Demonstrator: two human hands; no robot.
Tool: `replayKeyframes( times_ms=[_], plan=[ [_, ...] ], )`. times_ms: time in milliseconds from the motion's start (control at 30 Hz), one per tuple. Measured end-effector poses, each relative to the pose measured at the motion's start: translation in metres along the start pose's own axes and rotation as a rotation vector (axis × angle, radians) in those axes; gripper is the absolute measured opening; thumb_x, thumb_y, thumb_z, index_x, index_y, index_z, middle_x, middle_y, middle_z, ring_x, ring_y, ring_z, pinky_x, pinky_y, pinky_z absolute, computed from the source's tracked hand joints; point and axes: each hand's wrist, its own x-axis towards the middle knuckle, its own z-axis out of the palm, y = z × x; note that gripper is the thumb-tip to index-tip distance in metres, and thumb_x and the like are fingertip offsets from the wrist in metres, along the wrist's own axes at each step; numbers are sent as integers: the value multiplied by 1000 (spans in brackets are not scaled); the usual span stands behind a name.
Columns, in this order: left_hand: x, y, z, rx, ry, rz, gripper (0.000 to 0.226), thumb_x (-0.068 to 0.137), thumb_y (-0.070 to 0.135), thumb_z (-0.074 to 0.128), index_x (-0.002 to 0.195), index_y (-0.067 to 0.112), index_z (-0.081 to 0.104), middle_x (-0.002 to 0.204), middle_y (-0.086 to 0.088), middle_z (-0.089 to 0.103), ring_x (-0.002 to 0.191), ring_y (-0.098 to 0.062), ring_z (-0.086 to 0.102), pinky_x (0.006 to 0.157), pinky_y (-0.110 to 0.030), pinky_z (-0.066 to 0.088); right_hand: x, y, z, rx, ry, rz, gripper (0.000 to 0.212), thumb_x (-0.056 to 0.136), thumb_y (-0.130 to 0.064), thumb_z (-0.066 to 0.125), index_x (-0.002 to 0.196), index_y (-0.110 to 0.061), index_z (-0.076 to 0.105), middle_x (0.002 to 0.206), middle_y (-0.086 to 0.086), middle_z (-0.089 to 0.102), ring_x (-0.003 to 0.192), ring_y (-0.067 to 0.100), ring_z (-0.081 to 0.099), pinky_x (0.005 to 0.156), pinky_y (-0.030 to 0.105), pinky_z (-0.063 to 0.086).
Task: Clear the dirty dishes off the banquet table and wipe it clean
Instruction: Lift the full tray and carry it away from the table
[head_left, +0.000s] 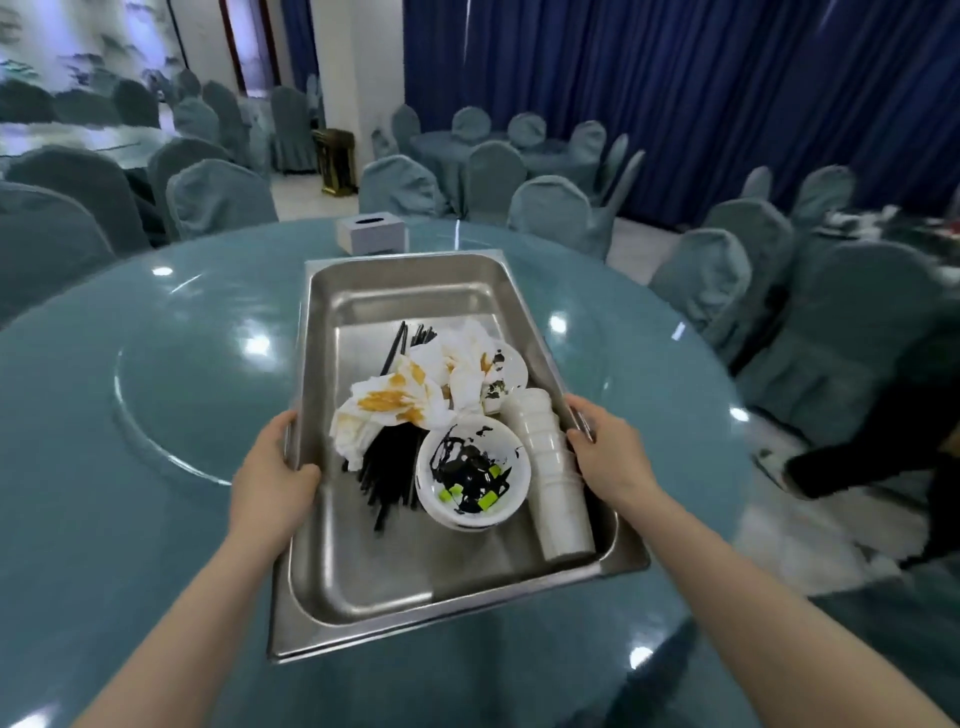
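A deep steel tray (395, 582) is held over the round blue-green banquet table (156, 426). My left hand (275, 467) grips its left rim and my right hand (605, 447) grips its right rim. Inside lie stained white napkins (395, 400), a bundle of black chopsticks (387, 473), a white bowl (472, 470) smeared with dark sauce and green bits, another dirty plate (501, 374) behind it, and a stack of white cups (553, 467) lying on its side along the right wall.
A grey tissue box (371, 232) stands at the table's far edge. A glass turntable (208, 410) covers the table's middle. Covered chairs (550, 208) ring the table. A person in dark clothes (883, 426) is at the right, beside another laid table (883, 223).
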Motion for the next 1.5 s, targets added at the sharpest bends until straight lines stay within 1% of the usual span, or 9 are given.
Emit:
replayKeyframes(
  times_ms=[233, 533, 667, 800, 933, 1067, 1200, 1333, 1500],
  plan=[
    [-94, 79, 34, -52, -221, 133, 66, 75, 0, 57, 137, 22, 46, 102, -11, 64, 83, -29, 59, 74, -36, 43, -135, 53, -115, -59, 196, 181, 47, 91, -11, 52, 135, -26, 52, 134, -2, 57, 123, 19, 52, 103, 31, 39],
    [-194, 171, 100, -185, -435, 302, 67, 75, -1, 55, 137, 20, 46, 85, -9, 67, 74, -25, 58, 70, -33, 42, -268, 118, -231, -47, 432, 367, 47, 90, -15, 55, 130, -38, 53, 118, -18, 61, 99, 0, 57, 77, 6, 41],
    [-233, 209, 137, -219, -554, 369, 69, 74, 0, 54, 139, 22, 44, 104, -10, 69, 89, -28, 62, 84, -36, 48, -319, 151, -270, -47, 536, 476, 47, 89, -17, 54, 130, -40, 53, 111, -10, 68, 96, 11, 63, 79, 22, 41],
    [-286, 259, 175, -217, -653, 468, 72, 74, -1, 52, 140, 24, 42, 113, -13, 66, 84, -24, 58, 74, -30, 44, -375, 185, -315, -70, 636, 582, 44, 90, -19, 54, 129, -39, 54, 91, -6, 67, 83, 12, 61, 73, 24, 43],
    [-349, 309, 214, -244, -756, 530, 71, 76, -1, 50, 142, 21, 41, 127, -9, 61, 112, -30, 57, 95, -36, 45, -430, 220, -362, -45, 709, 663, 44, 90, -19, 53, 129, -39, 54, 105, -6, 70, 91, 15, 65, 89, 36, 50],
    [-413, 357, 256, -310, -807, 603, 70, 77, -1, 50, 141, 27, 41, 127, 4, 60, 100, -22, 61, 81, -30, 45, -471, 265, -417, -23, 814, 663, 41, 90, -17, 54, 127, -34, 56, 87, -4, 72, 72, 10, 65, 71, 30, 50],
    [-468, 406, 309, -333, -869, 621, 71, 77, 0, 51, 141, 29, 40, 128, 7, 60, 105, -20, 61, 88, -37, 51, -496, 320, -481, 14, 856, 655, 41, 90, -15, 55, 128, -32, 57, 96, -6, 71, 69, 2, 64, 65, 23, 47],
    [-512, 441, 360, -300, -896, 622, 71, 79, 3, 51, 143, 31, 37, 125, 3, 63, 99, -28, 64, 73, -33, 49, -511, 374, -527, 9, 868, 684, 40, 89, -16, 56, 123, -36, 59, 66, -12, 68, 57, 0, 61, 56, 19, 42],
    [-547, 474, 423, -231, -923, 629, 70, 78, 0, 54, 142, 25, 40, 130, -2, 59, 106, -29, 61, 88, -38, 49, -519, 436, -559, 39, 862, 738, 41, 90, -15, 56, 128, -31, 57, 95, -13, 70, 70, 4, 65, 63, 19, 46]
  ],
)
